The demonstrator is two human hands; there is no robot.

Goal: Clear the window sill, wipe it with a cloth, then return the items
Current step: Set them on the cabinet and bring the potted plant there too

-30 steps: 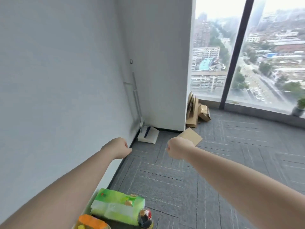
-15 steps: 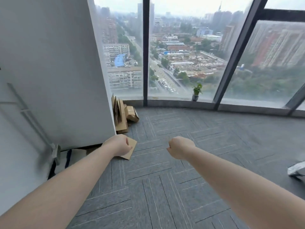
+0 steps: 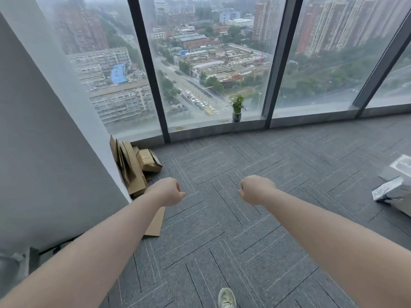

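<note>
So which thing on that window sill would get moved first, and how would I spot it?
Look along the low grey window sill under the tall glass panes. Just left of the second dark frame post stands a small green leafy plant in a dark round pot. It is the only upright thing on the sill, far from the brown cardboard boxes on the floor.

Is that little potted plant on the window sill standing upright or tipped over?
Upright. The potted plant stands on its base on the window sill, with its stem and leaves rising straight up against the glass.
</note>
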